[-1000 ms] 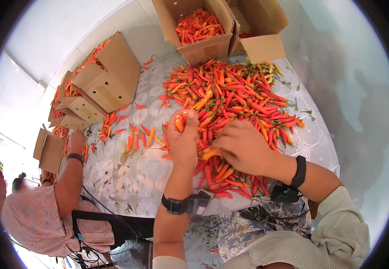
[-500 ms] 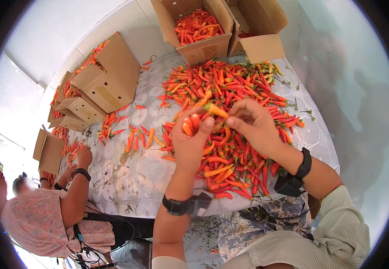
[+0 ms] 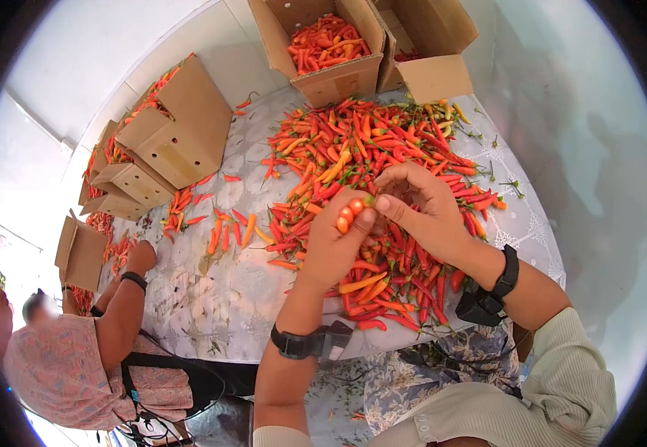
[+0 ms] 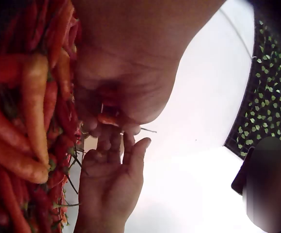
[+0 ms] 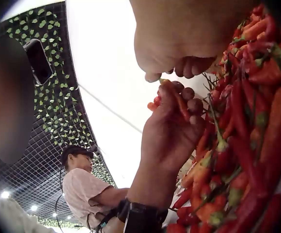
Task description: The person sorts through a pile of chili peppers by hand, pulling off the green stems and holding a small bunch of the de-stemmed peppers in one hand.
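Over a big heap of red and orange chili peppers (image 3: 383, 153), my two hands meet at the fingertips. The left hand (image 3: 331, 249) grips several chili peppers (image 3: 346, 214), their rounded ends showing between thumb and fingers. One orange chili pepper (image 5: 181, 104) lies along its fingers in the right wrist view. At that pepper's green stem end (image 3: 369, 201), the right hand (image 3: 431, 220) pinches with thumb and forefinger. A thin stem sticks out beside the fingertips in the left wrist view. The left palm is mostly hidden from the head view.
A cardboard box of chili peppers (image 3: 338, 80) stands behind the heap, with another open box (image 3: 435, 78) beside it. More filled boxes (image 3: 178, 141) stand at the left. Loose peppers (image 3: 223, 231) and stems lie on the patterned tablecloth (image 3: 204, 298). Another person (image 3: 70, 365) works at the left.
The right hand has come up from the heap with an orange chili pepper to meet the left hand. The left hand has shifted right, and that pepper now lies in it, stem toward the right fingertips.
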Tool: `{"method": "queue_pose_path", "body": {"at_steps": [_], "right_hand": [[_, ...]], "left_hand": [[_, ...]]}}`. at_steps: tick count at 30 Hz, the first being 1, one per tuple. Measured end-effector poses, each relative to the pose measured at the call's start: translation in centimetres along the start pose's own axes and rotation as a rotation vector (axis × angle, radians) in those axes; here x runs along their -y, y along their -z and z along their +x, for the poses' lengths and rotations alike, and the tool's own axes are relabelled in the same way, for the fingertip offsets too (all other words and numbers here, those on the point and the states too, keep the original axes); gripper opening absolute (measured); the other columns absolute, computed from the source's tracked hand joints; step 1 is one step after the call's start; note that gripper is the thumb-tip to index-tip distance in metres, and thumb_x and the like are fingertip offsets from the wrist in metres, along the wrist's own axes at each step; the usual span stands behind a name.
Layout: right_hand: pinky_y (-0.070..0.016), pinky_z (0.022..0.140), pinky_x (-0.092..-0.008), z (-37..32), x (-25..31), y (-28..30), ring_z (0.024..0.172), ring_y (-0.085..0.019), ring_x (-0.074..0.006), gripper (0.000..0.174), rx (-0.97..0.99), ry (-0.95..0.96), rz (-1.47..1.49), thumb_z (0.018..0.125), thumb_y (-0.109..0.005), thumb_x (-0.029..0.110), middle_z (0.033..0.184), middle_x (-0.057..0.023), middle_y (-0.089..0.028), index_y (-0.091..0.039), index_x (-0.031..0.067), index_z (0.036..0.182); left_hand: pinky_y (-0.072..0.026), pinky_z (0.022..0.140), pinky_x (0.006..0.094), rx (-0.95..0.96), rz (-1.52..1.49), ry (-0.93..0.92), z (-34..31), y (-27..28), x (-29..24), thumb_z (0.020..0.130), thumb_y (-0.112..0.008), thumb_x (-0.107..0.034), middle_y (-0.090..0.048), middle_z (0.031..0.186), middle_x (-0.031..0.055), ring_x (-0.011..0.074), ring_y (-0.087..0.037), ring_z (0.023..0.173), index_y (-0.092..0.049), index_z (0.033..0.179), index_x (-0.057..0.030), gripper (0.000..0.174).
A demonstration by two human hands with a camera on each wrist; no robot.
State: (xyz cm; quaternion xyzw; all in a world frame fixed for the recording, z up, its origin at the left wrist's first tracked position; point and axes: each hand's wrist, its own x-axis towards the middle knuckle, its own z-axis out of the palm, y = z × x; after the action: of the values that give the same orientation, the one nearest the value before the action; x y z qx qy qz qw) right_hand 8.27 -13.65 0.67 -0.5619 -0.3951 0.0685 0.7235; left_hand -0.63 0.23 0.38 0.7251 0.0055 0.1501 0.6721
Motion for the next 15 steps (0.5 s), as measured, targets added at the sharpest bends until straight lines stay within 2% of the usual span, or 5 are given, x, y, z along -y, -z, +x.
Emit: {"method": "queue_pose_path", "body": {"at_steps": [2, 5, 8, 11, 15], "right_hand": [[-0.0429, 0.063, -0.0276, 0.0, 0.0, 0.7, 0.071, -0.052, -0.0123, 0.017, 0.035, 0.082, -0.237, 0.083, -0.067, 0.017, 0.077, -0.005, -0.055, -0.06, 0.0017, 0.084], [-0.0423, 0.062, -0.028, 0.2, 0.0, 0.8, 0.069, -0.052, -0.0134, 0.018, 0.01, 0.123, -0.306, 0.083, -0.067, 0.017, 0.076, -0.0047, -0.054, -0.06, 0.0012, 0.084], [-0.0395, 0.062, -0.0227, 0.0, 0.5, 0.8, 0.072, -0.049, -0.008, 0.014, 0.002, 0.01, -0.289, 0.085, -0.065, 0.016, 0.079, -0.001, -0.053, -0.059, 0.0033, 0.082], [-0.0387, 0.06, -0.0228, 0.2, -0.1, 0.9, 0.068, -0.047, -0.0079, 0.016, 0.005, 0.077, -0.381, 0.086, -0.065, 0.017, 0.078, -0.0013, -0.052, -0.059, 0.0028, 0.082], [-0.0377, 0.059, -0.0229, 0.1, 0.0, 0.7, 0.066, -0.046, -0.0076, 0.017, 0.005, 0.047, -0.381, 0.086, -0.064, 0.018, 0.078, -0.001, -0.051, -0.059, 0.0022, 0.082]], "left_hand": [[-0.0432, 0.055, 0.0201, 0.089, 0.047, 0.065, -0.1, -0.3, -0.2, 0.093, -0.056, -0.021, -0.058, 0.084, 0.0017, 0.007, -0.055, 0.074, -0.055, 0.108, -0.0035, 0.023], [-0.0442, 0.059, 0.0223, 0.022, 0.147, 0.075, -0.2, -0.5, -0.7, 0.093, -0.055, -0.019, -0.058, 0.083, 0.0023, 0.008, -0.055, 0.073, -0.055, 0.107, -0.0037, 0.021], [-0.0455, 0.064, 0.0244, -0.023, 0.22, -0.161, 0.3, -0.4, 0.7, 0.093, -0.056, -0.019, -0.058, 0.082, 0.0032, 0.0101, -0.055, 0.074, -0.056, 0.107, -0.0038, 0.022], [-0.0456, 0.069, 0.0261, -0.043, 0.218, -0.127, 0.2, -0.5, 0.3, 0.092, -0.057, -0.019, -0.058, 0.082, 0.0041, 0.0118, -0.056, 0.075, -0.056, 0.107, -0.0027, 0.022], [-0.0456, 0.068, 0.0257, -0.035, 0.206, -0.12, 0.2, -0.3, 0.5, 0.091, -0.058, -0.019, -0.059, 0.083, 0.0044, 0.0116, -0.056, 0.076, -0.057, 0.106, -0.0023, 0.023]]}}
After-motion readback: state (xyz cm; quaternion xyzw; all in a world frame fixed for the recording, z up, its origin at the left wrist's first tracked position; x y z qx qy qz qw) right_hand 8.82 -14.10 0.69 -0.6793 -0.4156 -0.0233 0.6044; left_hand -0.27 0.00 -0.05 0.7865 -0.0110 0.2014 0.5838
